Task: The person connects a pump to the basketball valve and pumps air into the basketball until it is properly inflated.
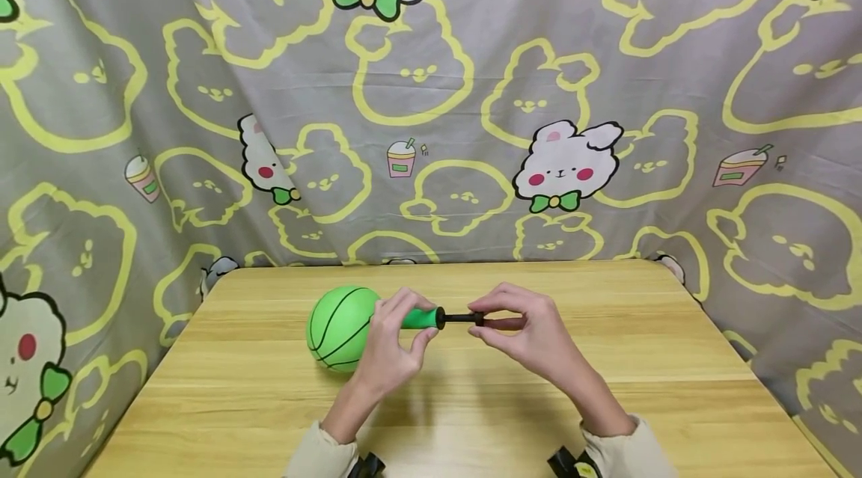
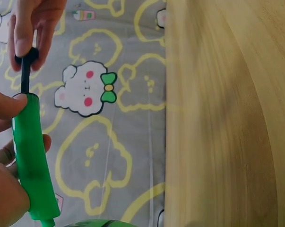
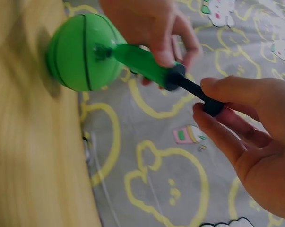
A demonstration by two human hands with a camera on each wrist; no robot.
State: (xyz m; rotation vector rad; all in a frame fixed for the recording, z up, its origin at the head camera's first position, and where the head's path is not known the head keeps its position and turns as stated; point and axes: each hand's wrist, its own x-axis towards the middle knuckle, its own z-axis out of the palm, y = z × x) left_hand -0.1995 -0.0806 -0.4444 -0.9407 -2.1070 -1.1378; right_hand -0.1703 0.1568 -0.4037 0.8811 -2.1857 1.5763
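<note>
A green hand pump (image 1: 420,319) is held level above the table, its black rod (image 1: 459,318) drawn partly out to the right. My left hand (image 1: 389,347) grips the green barrel (image 2: 32,161) with thumb and fingers near its black collar (image 3: 173,77). Between thumb and fingertips, my right hand (image 1: 535,328) pinches the small black handle (image 3: 213,107) at the rod's end. Left of the pump sits a green ball (image 1: 335,330) with black basketball lines. The barrel's narrow end points at the ball and overlaps it in the right wrist view; from the head, my left hand hides that end.
Ball and hands are over a light wooden table (image 1: 222,388). Behind its far edge and along both sides hangs a grey curtain (image 1: 465,126) printed with yellow outlines and white cartoon animals.
</note>
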